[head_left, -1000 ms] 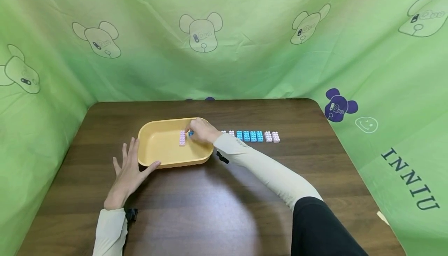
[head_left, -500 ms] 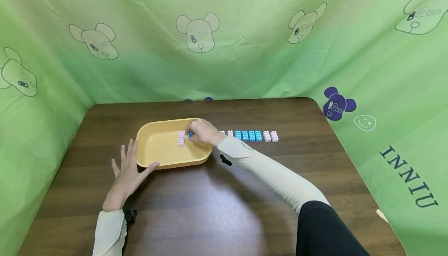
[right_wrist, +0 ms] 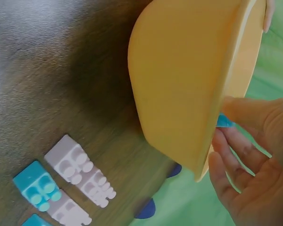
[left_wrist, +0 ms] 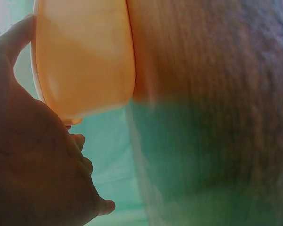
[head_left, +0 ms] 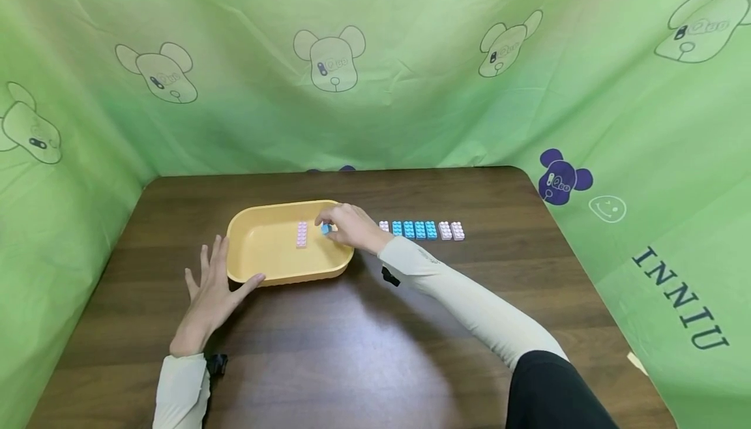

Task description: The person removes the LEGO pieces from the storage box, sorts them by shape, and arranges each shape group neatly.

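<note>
A yellow tray (head_left: 264,240) rests on the table, with a pink toy building brick (head_left: 302,235) lying in it. Inside the tray's right part, my right hand (head_left: 352,225) pinches a blue building brick (head_left: 326,228) between thumb and fingers. The right wrist view shows that blue brick (right_wrist: 224,121) mostly hidden by the tray rim and the thumb. My left hand (head_left: 208,302) has its fingers spread and steadies the tray's left end. In the left wrist view, the left thumb touches the rim of the tray (left_wrist: 85,52).
To the right of the tray runs a row of bricks: blue ones (head_left: 414,229) in the middle and pink ones (head_left: 451,231) at the right end. My right forearm covers part of the table beside them. A green curtain (head_left: 411,122) surrounds the wooden table (head_left: 328,351).
My right hand has shifted a little to the right with the blue brick, away from the pink brick in the tray. The left hand keeps its place on the tray.
</note>
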A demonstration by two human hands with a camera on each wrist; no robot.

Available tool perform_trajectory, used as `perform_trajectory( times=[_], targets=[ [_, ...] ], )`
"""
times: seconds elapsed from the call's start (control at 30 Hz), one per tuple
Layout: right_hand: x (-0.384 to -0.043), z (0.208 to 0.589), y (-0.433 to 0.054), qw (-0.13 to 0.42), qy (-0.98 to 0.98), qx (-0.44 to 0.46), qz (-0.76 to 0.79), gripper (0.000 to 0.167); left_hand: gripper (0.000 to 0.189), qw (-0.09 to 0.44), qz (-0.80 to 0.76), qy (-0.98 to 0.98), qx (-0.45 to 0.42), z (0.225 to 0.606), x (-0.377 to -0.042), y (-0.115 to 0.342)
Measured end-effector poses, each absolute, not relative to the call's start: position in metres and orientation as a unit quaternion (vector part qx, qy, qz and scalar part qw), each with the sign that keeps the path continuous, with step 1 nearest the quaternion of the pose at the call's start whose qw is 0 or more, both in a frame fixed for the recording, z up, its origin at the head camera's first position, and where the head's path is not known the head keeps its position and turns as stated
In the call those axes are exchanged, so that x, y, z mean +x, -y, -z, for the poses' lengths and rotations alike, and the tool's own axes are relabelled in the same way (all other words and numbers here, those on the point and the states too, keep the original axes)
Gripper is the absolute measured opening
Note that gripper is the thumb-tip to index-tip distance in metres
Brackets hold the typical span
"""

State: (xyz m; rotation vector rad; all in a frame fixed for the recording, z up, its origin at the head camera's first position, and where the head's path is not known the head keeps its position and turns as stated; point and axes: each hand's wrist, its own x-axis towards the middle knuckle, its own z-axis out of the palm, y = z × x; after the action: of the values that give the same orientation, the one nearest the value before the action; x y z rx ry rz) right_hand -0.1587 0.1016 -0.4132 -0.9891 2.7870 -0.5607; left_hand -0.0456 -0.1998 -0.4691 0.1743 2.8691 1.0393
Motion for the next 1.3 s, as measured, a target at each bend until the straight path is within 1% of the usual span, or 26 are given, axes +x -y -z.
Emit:
perform_trajectory(
  times=[0.17, 0.53, 0.73, 1.07, 1.3],
  targets=[
    [-0.155, 0.414, -0.11, 0.048, -0.915, -0.351, 0.192, 0.024, 0.115, 0.043, -0.34, -0.938, 0.057, 0.469, -0.045, 0.2],
    [-0.149, 0.414, -0.125, 0.041, -0.913, -0.329, 0.237, 0.015, 0.115, 0.044, -0.34, -0.938, 0.057, 0.468, -0.045, 0.2],
    [-0.146, 0.415, -0.136, 0.031, -0.915, -0.301, 0.267, 0.016, 0.115, 0.046, -0.343, -0.937, 0.057, 0.468, -0.046, 0.199],
    [-0.141, 0.414, -0.147, 0.022, -0.911, -0.277, 0.306, 0.013, 0.115, 0.042, -0.341, -0.937, 0.058, 0.47, -0.047, 0.199],
    [-0.137, 0.418, -0.161, -0.011, -0.895, -0.289, 0.34, 0.015, 0.114, 0.031, -0.346, -0.936, 0.061, 0.472, -0.046, 0.2]
  ],
)
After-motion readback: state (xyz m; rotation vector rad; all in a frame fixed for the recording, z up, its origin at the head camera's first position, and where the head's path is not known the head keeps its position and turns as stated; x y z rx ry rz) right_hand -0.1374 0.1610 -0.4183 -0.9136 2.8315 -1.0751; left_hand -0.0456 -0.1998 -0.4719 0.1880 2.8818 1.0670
